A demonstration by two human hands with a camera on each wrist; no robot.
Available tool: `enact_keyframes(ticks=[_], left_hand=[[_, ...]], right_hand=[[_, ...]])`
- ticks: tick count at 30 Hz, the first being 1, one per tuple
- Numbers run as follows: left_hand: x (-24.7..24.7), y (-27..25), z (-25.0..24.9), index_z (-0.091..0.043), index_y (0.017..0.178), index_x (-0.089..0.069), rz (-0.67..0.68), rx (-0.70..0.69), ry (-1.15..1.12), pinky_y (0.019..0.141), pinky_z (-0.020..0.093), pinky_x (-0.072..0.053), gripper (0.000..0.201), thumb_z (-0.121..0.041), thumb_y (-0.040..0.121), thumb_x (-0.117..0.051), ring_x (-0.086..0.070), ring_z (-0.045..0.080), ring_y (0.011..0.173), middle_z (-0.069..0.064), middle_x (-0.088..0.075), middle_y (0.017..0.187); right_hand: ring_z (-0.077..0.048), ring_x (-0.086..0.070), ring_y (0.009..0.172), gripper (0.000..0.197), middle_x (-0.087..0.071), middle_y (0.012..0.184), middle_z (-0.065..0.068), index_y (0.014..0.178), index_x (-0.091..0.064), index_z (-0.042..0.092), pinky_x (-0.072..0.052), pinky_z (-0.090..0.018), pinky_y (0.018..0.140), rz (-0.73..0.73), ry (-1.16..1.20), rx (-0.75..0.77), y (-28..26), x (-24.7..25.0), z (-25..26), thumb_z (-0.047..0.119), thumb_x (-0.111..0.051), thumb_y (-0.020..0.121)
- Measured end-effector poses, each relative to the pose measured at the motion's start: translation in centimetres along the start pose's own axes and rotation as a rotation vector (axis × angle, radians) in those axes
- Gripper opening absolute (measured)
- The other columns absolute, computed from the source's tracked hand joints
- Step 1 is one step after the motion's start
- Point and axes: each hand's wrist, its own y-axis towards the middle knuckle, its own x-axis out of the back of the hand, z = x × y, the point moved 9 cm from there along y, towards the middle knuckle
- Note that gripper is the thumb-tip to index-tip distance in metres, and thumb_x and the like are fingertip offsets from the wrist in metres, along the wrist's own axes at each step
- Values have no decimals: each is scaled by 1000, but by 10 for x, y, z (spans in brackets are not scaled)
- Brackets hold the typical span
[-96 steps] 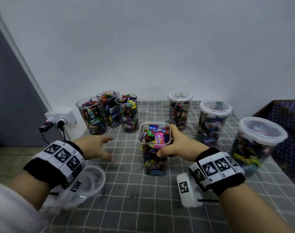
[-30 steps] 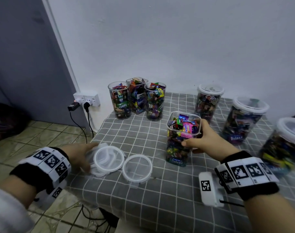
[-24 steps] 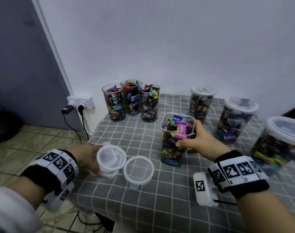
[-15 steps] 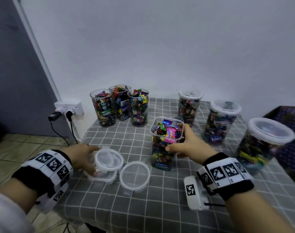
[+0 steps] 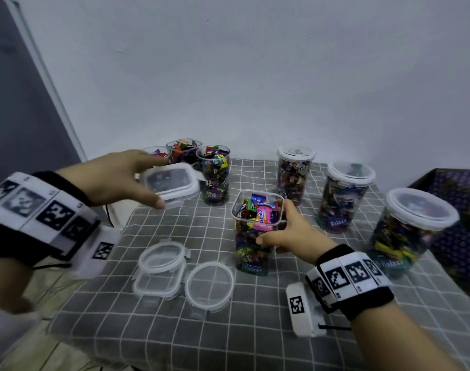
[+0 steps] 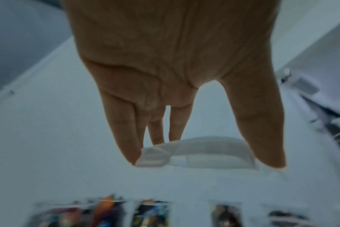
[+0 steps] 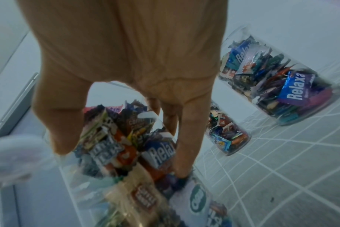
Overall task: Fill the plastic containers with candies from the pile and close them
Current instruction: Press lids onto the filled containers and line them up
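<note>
A square clear container (image 5: 251,231) full of wrapped candies stands open at the table's middle; my right hand (image 5: 287,231) grips its upper side, thumb in front, fingers behind (image 7: 186,147). My left hand (image 5: 121,178) holds a squarish clear lid (image 5: 172,183) in the air, up and to the left of that container, pinched between thumb and fingers (image 6: 196,153). Two more lids lie on the cloth in front: a stacked one (image 5: 161,266) and a round one (image 5: 209,285).
Three open candy-filled containers (image 5: 215,175) stand at the back left, partly behind the lifted lid. Three lidded containers (image 5: 346,196) line the back right. A grey checked cloth (image 5: 255,330) covers the table. A dark patterned box (image 5: 458,204) sits at the right edge.
My left hand has picked a lid off the stack at the table's left front and lifted it up and rightward. The right hand has kept its grip on the container.
</note>
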Motion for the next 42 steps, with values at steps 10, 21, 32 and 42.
enact_keyframes(ticks=[10, 21, 32, 42], left_hand=[[-49, 48, -99, -22, 142, -38, 150, -283, -123, 109, 22, -28, 110, -61, 45, -69, -35, 9, 130, -5, -37, 143], [-80, 60, -108, -24, 138, -44, 267, -280, -182, 113, 25, -23, 81, -29, 67, -83, -28, 10, 137, -8, -27, 151], [-79, 65, -119, -26, 138, -43, 277, -336, -163, 107, 17, -24, 83, -32, 62, -76, -29, 5, 135, -13, -28, 150], [-89, 67, -90, -26, 137, -41, 289, -240, -540, 95, 12, -43, 96, -37, 51, -81, -51, 3, 117, -13, -49, 131]], right_hand=[[1, -54, 79, 62, -56, 101, 6, 121, -35, 23, -43, -6, 50, 62, 26, 1, -2, 0, 3, -9, -67, 77], [-8, -50, 115, 87, -52, 126, 8, 135, -28, 34, -46, -17, 86, 74, 22, 64, -1, 1, 1, -2, -75, 71], [-10, -30, 134, 96, -28, 149, 5, 148, -17, 23, -29, -33, 112, -101, -258, 184, -16, 22, 40, 38, -75, 74], [-1, -32, 118, 87, -38, 137, 7, 143, -32, 18, -26, -16, 94, -282, -535, 301, -23, 20, 55, 50, -72, 73]])
